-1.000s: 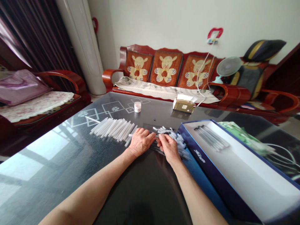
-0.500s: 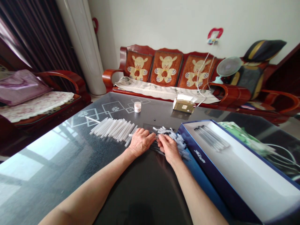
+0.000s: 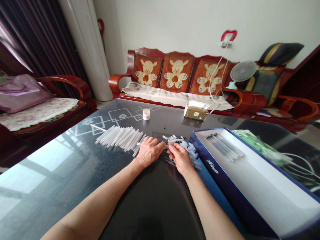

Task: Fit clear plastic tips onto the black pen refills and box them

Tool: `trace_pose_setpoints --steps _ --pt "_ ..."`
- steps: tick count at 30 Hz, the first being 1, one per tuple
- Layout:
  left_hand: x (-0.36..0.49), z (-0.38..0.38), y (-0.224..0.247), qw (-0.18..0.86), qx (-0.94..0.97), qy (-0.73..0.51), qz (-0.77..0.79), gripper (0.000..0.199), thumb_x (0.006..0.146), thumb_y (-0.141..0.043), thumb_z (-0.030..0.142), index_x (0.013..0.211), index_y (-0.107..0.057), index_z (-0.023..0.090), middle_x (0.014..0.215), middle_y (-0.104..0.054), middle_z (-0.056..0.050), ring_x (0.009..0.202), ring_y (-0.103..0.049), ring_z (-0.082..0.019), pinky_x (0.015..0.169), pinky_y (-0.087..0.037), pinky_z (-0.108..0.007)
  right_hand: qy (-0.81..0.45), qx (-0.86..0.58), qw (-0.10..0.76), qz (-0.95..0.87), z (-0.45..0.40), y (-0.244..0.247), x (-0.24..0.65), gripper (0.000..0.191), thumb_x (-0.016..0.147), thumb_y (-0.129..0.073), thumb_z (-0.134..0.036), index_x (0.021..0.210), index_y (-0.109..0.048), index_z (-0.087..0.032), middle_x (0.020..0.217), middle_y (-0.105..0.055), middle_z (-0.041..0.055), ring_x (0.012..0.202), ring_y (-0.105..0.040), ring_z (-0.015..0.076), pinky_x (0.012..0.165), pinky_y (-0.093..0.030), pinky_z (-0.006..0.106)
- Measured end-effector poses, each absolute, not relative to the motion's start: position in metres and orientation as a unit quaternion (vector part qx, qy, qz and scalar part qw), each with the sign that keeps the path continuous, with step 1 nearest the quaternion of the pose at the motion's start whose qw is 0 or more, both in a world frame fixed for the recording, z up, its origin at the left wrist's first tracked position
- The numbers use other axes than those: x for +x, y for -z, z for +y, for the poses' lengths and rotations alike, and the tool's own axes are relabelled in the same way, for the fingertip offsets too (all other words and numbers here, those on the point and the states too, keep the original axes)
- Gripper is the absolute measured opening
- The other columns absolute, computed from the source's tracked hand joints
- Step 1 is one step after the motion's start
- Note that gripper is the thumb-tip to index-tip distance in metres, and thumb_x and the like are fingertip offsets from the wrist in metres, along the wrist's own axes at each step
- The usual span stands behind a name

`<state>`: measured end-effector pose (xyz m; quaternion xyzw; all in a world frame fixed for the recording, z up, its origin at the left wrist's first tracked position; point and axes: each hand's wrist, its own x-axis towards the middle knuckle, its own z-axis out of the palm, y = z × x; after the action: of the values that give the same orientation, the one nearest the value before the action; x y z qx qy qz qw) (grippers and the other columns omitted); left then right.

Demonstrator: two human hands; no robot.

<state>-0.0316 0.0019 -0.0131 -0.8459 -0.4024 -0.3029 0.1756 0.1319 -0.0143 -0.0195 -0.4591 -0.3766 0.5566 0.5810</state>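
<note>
My left hand (image 3: 149, 151) is closed round a thin whitish tube (image 3: 138, 144), whose end pokes out on its left side. Fingertip to fingertip with it, my right hand (image 3: 180, 157) pinches at the tube's other end; a small light piece shows between the two hands, too small to make out. To the left lies a pile of white translucent tubes (image 3: 120, 137). Behind and beside my right hand is a heap of short whitish cap-like pieces (image 3: 183, 143), partly hidden by that hand. Some dark thin sticks (image 3: 166, 158) lie under the hands.
A long blue box (image 3: 262, 186) with a white inside stands at the right, several grey sticks (image 3: 225, 146) in it. Farther back are a small round tub (image 3: 146, 114), a tissue box (image 3: 195, 111) and a tiny dark piece (image 3: 164, 127). A green plastic bag (image 3: 260, 146) lies beyond the box.
Both hands keep nearly the same place and grip. The whole view has shifted very slightly.
</note>
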Motion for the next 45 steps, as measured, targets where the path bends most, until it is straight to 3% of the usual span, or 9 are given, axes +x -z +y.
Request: trace_pose_setpoints --steps 5,15,23,26,32,36,40,45 --pt "-0.032 0.003 0.014 0.185 -0.844 0.301 -0.404 0.03 0.097 -0.041 0.039 0.096 -0.067 0.024 0.07 -0.056 -0.002 0.068 -0.047 -0.016 0.071 -0.034 -0.032 -0.53 -0.471 0.599 -0.372 -0.012 0.022 0.135 0.031 0.058 -0.076 -0.036 0.083 -0.069 -0.019 0.076 -0.066 -0.0004 0.064 -0.06 0.011 0.047 -0.042 0.019" --pt "-0.031 0.002 0.015 0.19 -0.847 0.3 -0.395 0.03 0.097 -0.041 0.037 0.102 -0.067 0.022 0.073 -0.06 -0.004 0.071 -0.049 -0.017 0.072 -0.034 -0.033 -0.514 -0.484 0.573 -0.417 -0.016 0.02 0.13 0.03 0.062 -0.074 -0.037 0.085 -0.07 -0.019 0.07 -0.066 0.0003 0.064 -0.063 0.0135 0.047 -0.043 0.02" --pt "-0.032 0.005 0.017 0.186 -0.841 0.321 -0.394 0.026 0.096 -0.043 0.034 0.105 -0.066 0.023 0.073 -0.06 -0.003 0.071 -0.049 -0.017 0.073 -0.035 -0.033 -0.481 -0.499 0.598 -0.402 -0.009 0.017 0.147 0.033 0.064 -0.072 -0.038 0.091 -0.069 -0.019 0.082 -0.07 0.003 0.072 -0.066 0.0153 0.054 -0.049 0.022" --pt "-0.032 0.006 0.017 0.185 -0.839 0.326 -0.395 0.026 0.096 -0.044 0.034 0.105 -0.066 0.023 0.073 -0.06 -0.003 0.07 -0.049 -0.017 0.072 -0.036 -0.033 -0.387 -0.551 0.593 -0.442 -0.006 0.014 0.17 0.035 0.07 -0.065 -0.041 0.096 -0.068 -0.018 0.088 -0.071 0.006 0.077 -0.068 0.0196 0.061 -0.053 0.029" --pt "-0.031 0.005 0.016 0.182 -0.846 0.312 -0.392 0.028 0.097 -0.041 0.035 0.104 -0.066 0.023 0.073 -0.061 -0.003 0.071 -0.05 -0.017 0.073 -0.036 -0.033 0.025 -0.614 0.448 -0.65 -0.006 0.016 0.205 0.025 0.083 -0.048 -0.029 0.089 -0.07 -0.019 0.092 -0.07 0.0097 0.086 -0.064 0.0221 0.081 -0.049 0.034" --pt "-0.031 0.004 0.015 0.181 -0.846 0.314 -0.39 0.029 0.097 -0.042 0.035 0.104 -0.067 0.022 0.073 -0.061 -0.003 0.071 -0.05 -0.017 0.073 -0.037 -0.033 0.117 -0.654 0.369 -0.649 -0.011 0.024 0.2 0.025 0.083 -0.045 -0.021 0.09 -0.069 -0.018 0.098 -0.066 0.0111 0.081 -0.061 0.0208 0.071 -0.049 0.031" --pt "-0.031 0.004 0.016 0.184 -0.846 0.317 -0.387 0.029 0.097 -0.042 0.035 0.103 -0.067 0.022 0.073 -0.06 -0.003 0.071 -0.05 -0.017 0.073 -0.037 -0.033 0.107 -0.632 0.409 -0.65 -0.013 0.023 0.182 0.026 0.083 -0.047 -0.02 0.099 -0.068 -0.018 0.107 -0.064 0.0121 0.088 -0.062 0.0213 0.075 -0.049 0.032" --pt "-0.03 0.004 0.016 0.189 -0.846 0.318 -0.385 0.029 0.097 -0.042 0.035 0.102 -0.066 0.022 0.072 -0.061 -0.003 0.07 -0.051 -0.018 0.073 -0.037 -0.033 -0.106 -0.51 0.513 -0.683 -0.014 0.024 0.151 0.021 0.086 -0.052 -0.03 0.095 -0.069 -0.02 0.092 -0.071 0.0069 0.081 -0.066 0.0187 0.077 -0.052 0.032"
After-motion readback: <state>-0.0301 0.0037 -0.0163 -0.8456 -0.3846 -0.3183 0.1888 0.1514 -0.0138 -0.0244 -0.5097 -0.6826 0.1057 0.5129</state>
